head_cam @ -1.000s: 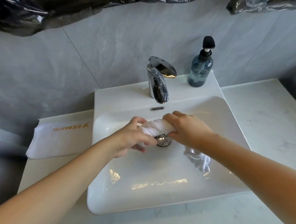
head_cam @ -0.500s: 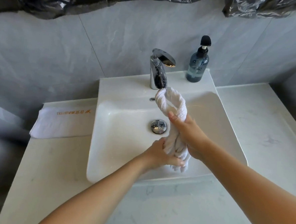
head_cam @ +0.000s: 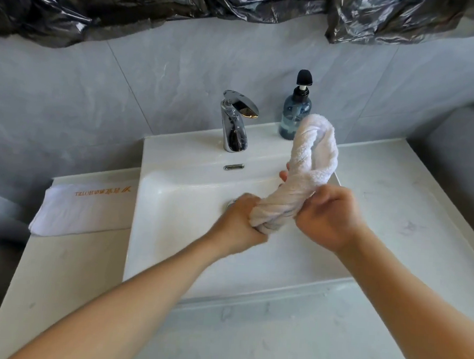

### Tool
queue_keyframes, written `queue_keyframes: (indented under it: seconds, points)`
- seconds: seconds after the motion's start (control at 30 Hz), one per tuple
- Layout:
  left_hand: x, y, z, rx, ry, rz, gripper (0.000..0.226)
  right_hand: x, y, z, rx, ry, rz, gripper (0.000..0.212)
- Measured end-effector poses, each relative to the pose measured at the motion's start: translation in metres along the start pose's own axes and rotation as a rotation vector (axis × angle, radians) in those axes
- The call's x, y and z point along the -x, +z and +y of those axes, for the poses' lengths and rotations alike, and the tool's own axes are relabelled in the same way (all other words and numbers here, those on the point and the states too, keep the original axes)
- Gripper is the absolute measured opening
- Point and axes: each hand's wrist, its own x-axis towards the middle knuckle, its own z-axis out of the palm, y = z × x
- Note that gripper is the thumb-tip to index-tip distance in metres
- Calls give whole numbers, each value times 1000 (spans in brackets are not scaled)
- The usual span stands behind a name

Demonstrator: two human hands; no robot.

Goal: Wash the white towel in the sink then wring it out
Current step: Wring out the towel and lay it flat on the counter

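- Here, in the head view, both hands are clamped on the white towel (head_cam: 290, 202), which is twisted into a tight rope and held above the sink (head_cam: 177, 231), clear of the basin floor.
- The left hand (head_cam: 238, 224) grips the lower end of the twist in a closed fist, over the middle of the basin, just in front of the drain.
- The right hand (head_cam: 330, 215) grips the towel higher up, fingers curled round it, toward the sink's right edge; the two hands are close together with a short twisted stretch between them.
- Above the right hand the towel doubles back into a loop that rises toward the sink's back right corner and partly covers the soap bottle (head_cam: 295, 113) behind it.
- A fingertip shows at the left of the loop, probably of the right hand, though the towel hides where it joins.
- The chrome faucet (head_cam: 233, 123) stands at the middle of the sink's back ledge, the overflow slot (head_cam: 234, 167) just below it on the basin wall.
- The drain (head_cam: 230, 205) is mostly hidden behind the left hand.
- A folded towel (head_cam: 84, 211) with gold lettering lies on the countertop (head_cam: 408, 212) against the sink's left edge.
- Black plastic sheeting (head_cam: 157, 5) hangs along the top of the grey tiled wall.
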Motion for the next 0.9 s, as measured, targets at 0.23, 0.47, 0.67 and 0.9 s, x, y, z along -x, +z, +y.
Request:
queue_keyframes:
  seconds: [0.23, 0.47, 0.67, 0.9]
  points:
    - [-21, -74, -11, -618, 685, 267, 23, -8, -27, -18, 193, 148, -134, 53]
    - [-44, -98, 12, -1027, 1274, 283, 30, -13, 17, 38, 478, 741, -312, 50]
    - [-32, -102, -2, -1166, 731, 53, 54, -33, 47, 27, 1906, 200, -18, 19]
    - [-25, -52, 6, 125, -421, -203, 23, -67, 19, 4, 2569, -389, -189, 22]
